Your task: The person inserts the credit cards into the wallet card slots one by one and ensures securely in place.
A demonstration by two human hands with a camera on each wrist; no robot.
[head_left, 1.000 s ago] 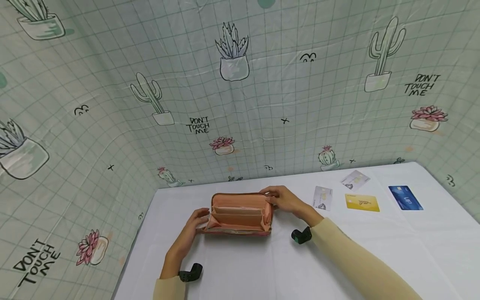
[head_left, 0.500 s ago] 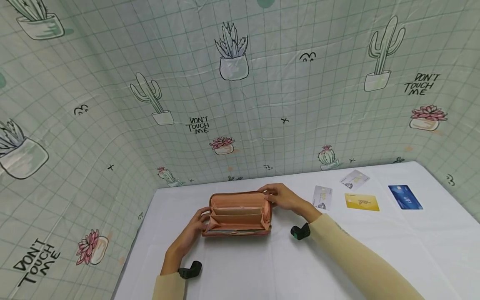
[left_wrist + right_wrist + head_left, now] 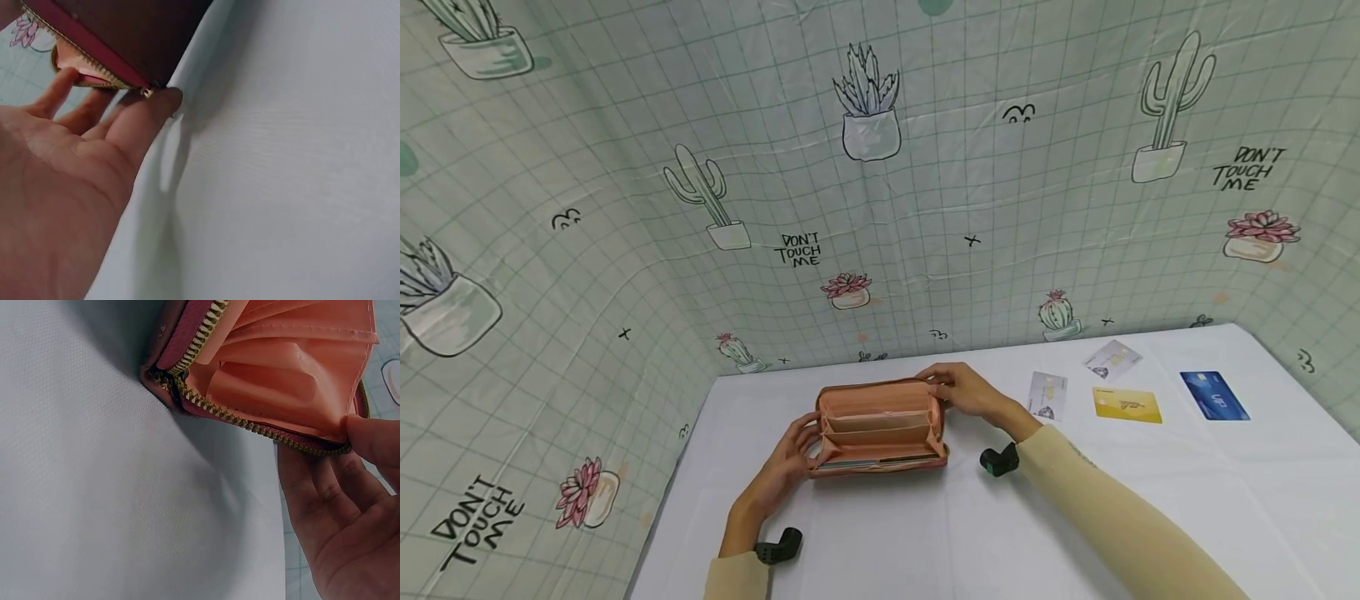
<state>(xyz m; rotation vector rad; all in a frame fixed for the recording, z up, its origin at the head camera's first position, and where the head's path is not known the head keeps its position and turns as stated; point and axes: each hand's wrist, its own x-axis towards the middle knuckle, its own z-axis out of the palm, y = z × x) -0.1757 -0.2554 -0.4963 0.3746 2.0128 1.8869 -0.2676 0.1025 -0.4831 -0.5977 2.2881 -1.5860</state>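
A zip-around wallet [image 3: 880, 437] with a peach lining stands unzipped on the table, its inner pockets facing up toward the head view. My left hand [image 3: 784, 461] holds its left end; in the left wrist view the thumb [image 3: 147, 119] lies by the zipper pull at the corner of the dark outer cover [image 3: 144, 37]. At the far right corner, my right hand [image 3: 972, 394] pinches the rim, thumb on the lining [image 3: 281, 387] and fingers behind the brass zipper [image 3: 262, 430]. Edges of cards [image 3: 857, 463] show in the slots along the near flap.
Right of the wallet lie two silver cards [image 3: 1047, 395] [image 3: 1112, 360], a yellow card [image 3: 1127, 405] and a blue card [image 3: 1215, 396] on the white tablecloth [image 3: 880, 542]. A cactus-print curtain [image 3: 925, 200] rises behind the table and along its sides.
The wallet's near flap has tipped down toward me, so card edges now show in it. My right hand has risen slightly with the far rim; the left stays at its end.
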